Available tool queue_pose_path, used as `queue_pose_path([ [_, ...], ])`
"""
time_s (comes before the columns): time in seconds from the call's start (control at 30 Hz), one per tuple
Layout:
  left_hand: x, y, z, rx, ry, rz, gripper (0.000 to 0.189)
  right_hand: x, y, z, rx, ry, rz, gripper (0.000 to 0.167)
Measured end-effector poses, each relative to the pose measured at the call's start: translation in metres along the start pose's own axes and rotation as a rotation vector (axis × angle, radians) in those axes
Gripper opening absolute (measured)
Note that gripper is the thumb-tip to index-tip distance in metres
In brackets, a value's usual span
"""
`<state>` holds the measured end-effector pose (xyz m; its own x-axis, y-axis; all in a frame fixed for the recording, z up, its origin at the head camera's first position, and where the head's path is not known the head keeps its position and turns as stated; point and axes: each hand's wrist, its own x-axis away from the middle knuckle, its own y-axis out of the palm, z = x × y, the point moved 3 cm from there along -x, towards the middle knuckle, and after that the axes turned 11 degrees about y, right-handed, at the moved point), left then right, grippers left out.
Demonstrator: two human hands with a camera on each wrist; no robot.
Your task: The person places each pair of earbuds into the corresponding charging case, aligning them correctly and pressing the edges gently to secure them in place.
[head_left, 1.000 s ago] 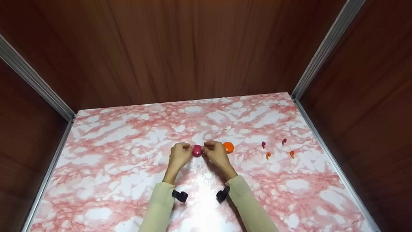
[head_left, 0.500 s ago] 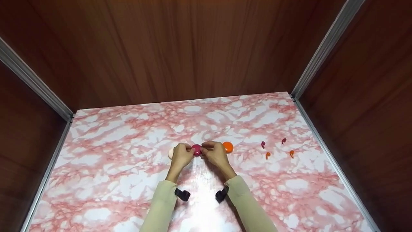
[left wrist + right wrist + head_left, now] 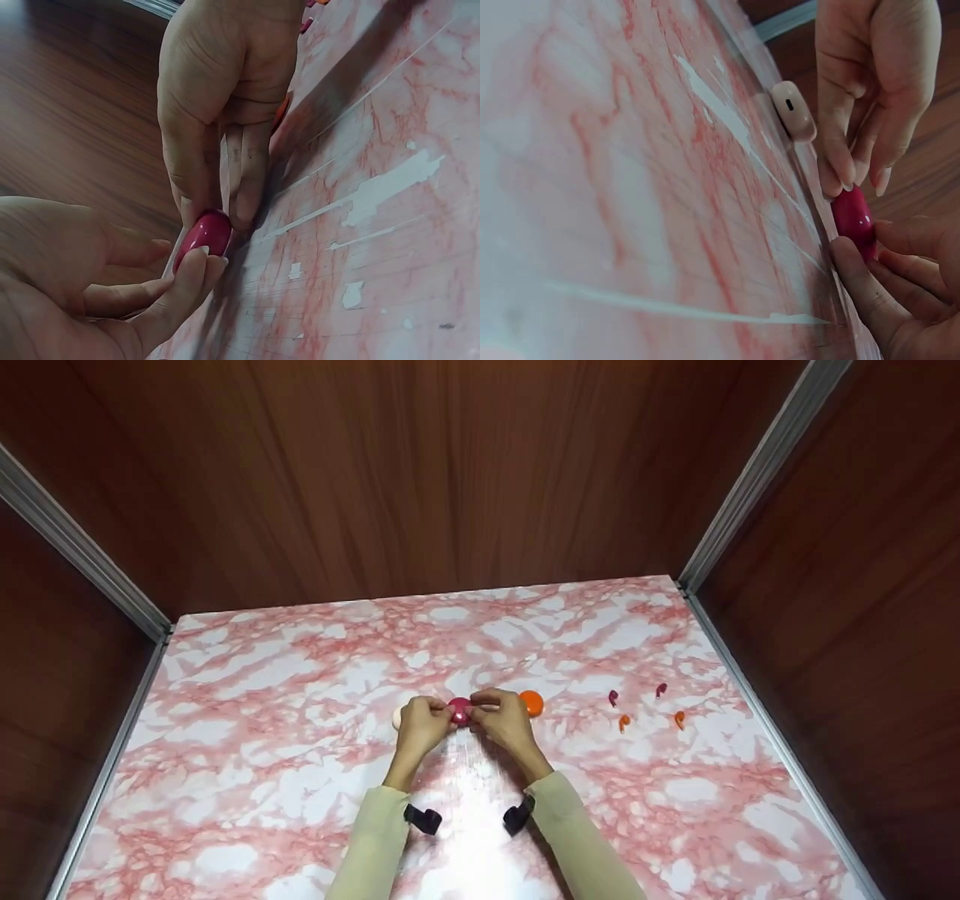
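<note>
A glossy magenta earbud case (image 3: 460, 711) is between both hands near the middle of the table, as the head view shows. My left hand (image 3: 424, 726) pinches its left side, the thumb lying over the near face. On the opposite side, the right hand (image 3: 504, 724) holds the case between thumb and fingers. In the left wrist view, the rounded end of the magenta case (image 3: 206, 238) shows between the fingertips. A cream earbud case (image 3: 793, 111) with a dark charging port lies beside the left hand. Just right of the right hand is an orange earbud case (image 3: 532, 703).
To the right lie two magenta earbuds (image 3: 613, 698) and two orange earbuds (image 3: 625, 723), spread apart on the pink-and-white marbled table (image 3: 300, 802). Dark wood panels (image 3: 420, 480) with metal edge strips (image 3: 757, 472) enclose the back and sides.
My left thumb has come onto the magenta case, which looked longer and now looks rounder from above. More of the cream case shows beside the left hand. The right hand has barely moved.
</note>
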<state>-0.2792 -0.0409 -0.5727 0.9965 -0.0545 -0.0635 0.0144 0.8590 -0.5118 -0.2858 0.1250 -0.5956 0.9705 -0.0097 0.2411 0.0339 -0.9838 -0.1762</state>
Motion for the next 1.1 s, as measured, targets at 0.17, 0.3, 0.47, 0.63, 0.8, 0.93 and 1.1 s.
queue_pose_path([
  [0.17,0.004,-0.001,-0.002,0.06,-0.019,-0.026,0.029,0.004,-0.003,-0.003,0.066,-0.062,0.008,0.025],
  [0.3,0.007,0.0,-0.003,0.127,-0.032,-0.083,0.03,0.007,-0.009,-0.004,0.13,-0.104,-0.002,0.024],
  [0.47,0.011,0.002,-0.006,0.268,-0.043,-0.163,0.025,0.011,-0.017,-0.005,0.135,-0.107,-0.06,0.026],
  [0.63,0.017,0.005,-0.009,0.373,-0.035,-0.238,0.026,0.017,-0.023,-0.006,0.125,-0.111,-0.111,0.026],
  [0.8,0.023,0.007,-0.011,0.476,-0.057,-0.276,0.026,0.024,-0.027,-0.008,0.124,-0.133,-0.173,0.027],
  [0.93,0.026,0.01,-0.011,0.587,-0.072,-0.287,0.025,0.028,-0.028,-0.01,0.129,-0.152,-0.209,0.028],
  [1.1,0.03,0.012,-0.011,0.704,-0.085,-0.293,0.029,0.031,-0.03,-0.01,0.125,-0.161,-0.222,0.03],
])
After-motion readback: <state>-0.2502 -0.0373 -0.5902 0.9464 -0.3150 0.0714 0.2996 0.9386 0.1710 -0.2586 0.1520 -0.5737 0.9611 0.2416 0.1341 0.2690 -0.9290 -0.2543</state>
